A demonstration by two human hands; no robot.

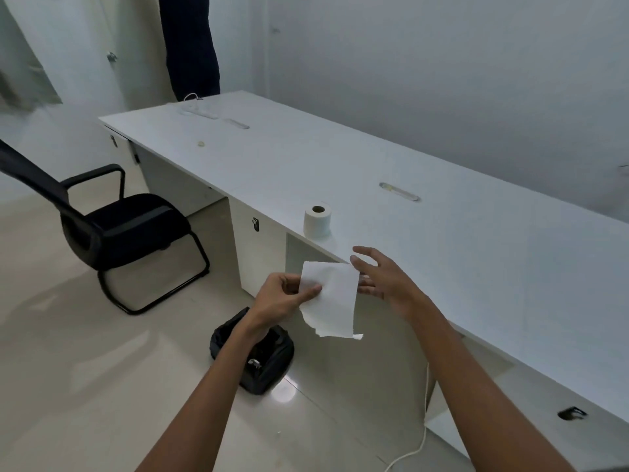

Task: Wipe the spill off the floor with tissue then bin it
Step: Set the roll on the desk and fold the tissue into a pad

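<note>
Torn tissue sheet (332, 298) pinched in left hand (282, 301) before desk (442, 233); right hand (381, 277) open, empty, just beside; probably next: carrying it down to floor (85, 352), spill not visible

No text, label, brand, number or sign can be read anywhere in this view
</note>
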